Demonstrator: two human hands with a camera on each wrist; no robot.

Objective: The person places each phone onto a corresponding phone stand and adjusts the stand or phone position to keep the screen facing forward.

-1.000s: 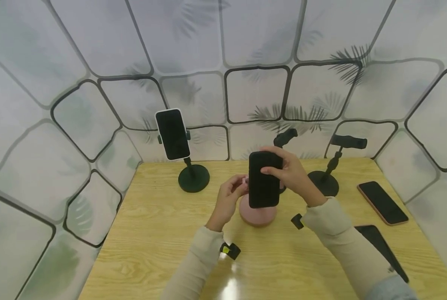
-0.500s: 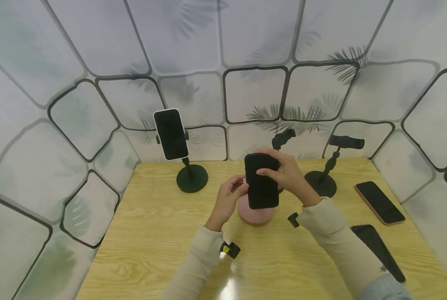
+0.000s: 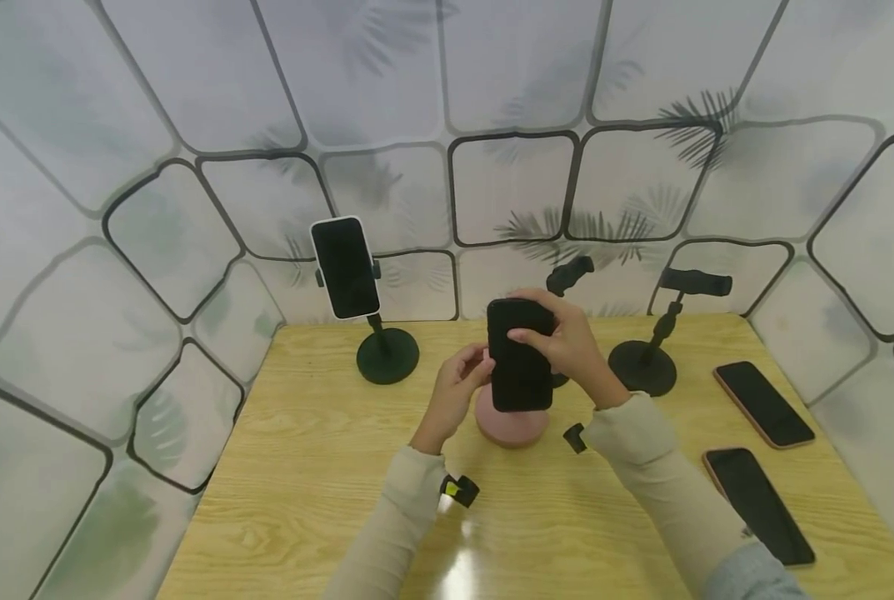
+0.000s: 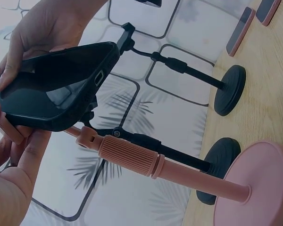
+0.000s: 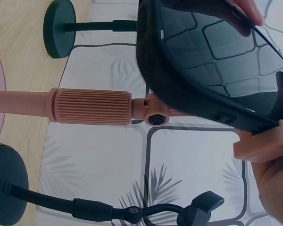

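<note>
My right hand (image 3: 569,337) grips a black-cased phone (image 3: 523,367) upright, thumb across its screen and fingers behind it. Behind the phone is a pink phone stand; its round base (image 3: 512,427) and ribbed pole (image 4: 132,153) show below. My left hand (image 3: 450,396) pinches the stand's pink clamp jaw at the phone's left edge. In the left wrist view the pink clamp end (image 4: 10,128) sits against the phone's side, close to the left fingertips. Another pink clamp end (image 5: 264,143) shows at the phone's other edge in the right wrist view. The clamp's middle is hidden behind the phone.
At left, a dark green stand (image 3: 387,357) holds a white-framed phone (image 3: 345,268). Two black stands stand behind and right, one with its holder (image 3: 696,282) plainly visible. Two phones (image 3: 765,406) lie on the wooden table's (image 3: 289,500) right side. A patterned backdrop rises behind.
My right hand and the phone have shifted slightly left, closing the gap to my left fingers. The left hand has stayed almost in place at the clamp.
</note>
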